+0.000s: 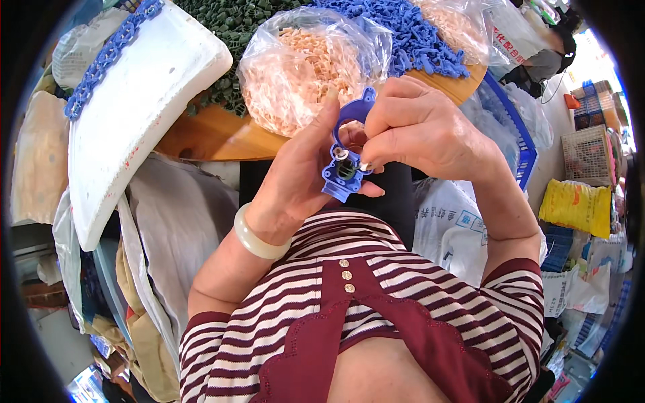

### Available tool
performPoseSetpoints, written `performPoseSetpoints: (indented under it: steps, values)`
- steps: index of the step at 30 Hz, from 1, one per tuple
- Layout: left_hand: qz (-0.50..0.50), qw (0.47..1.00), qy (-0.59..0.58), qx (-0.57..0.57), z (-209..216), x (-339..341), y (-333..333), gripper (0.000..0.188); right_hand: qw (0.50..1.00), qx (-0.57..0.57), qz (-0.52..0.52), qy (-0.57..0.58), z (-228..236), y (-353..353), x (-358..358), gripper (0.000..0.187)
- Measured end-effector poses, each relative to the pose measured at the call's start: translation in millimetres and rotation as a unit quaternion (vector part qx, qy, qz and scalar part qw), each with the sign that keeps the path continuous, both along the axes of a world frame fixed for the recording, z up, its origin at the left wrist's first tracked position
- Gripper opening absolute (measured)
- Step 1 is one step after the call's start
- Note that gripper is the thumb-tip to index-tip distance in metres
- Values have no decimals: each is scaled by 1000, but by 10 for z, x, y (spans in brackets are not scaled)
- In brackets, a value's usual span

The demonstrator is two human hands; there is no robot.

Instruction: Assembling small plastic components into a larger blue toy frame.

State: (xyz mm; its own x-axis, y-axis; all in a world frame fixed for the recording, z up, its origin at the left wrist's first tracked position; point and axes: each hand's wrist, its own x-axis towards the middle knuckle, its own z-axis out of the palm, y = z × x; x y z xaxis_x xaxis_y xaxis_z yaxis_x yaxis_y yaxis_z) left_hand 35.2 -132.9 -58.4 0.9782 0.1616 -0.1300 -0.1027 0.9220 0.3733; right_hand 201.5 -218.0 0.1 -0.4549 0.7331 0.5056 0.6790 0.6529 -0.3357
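My left hand (295, 168) is closed around a blue plastic part (342, 189), holding it upright in front of my body. The part has a curved, open loop at its top and a small boxy body with holes below. A dark green piece (345, 169) sits inside the body, and a small white piece (341, 153) shows above it. My right hand (430, 131) is closed, thumb and fingertips pinched against the right side of the body. What lies between those fingertips is too small to make out.
On the wooden table (201, 138) are a clear bag of peach-coloured pieces (299, 80), dark green pieces (228, 27) and blue pieces (416, 40). A white foam board (148, 87) with blue parts along its edge stands left. A blue crate (527, 144) is at right.
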Motion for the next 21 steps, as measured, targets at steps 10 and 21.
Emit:
performPoseSetpoints:
  steps: [10, 21]
  values:
    - [-1, 999, 16, 31, -9, 5, -23, 54, 997, 31, 18, -66, 12, 34, 19, 18]
    - [29, 997, 49, 57, -24, 5, -58, 53, 991, 74, -10, -111, -63, -62, -25, 23]
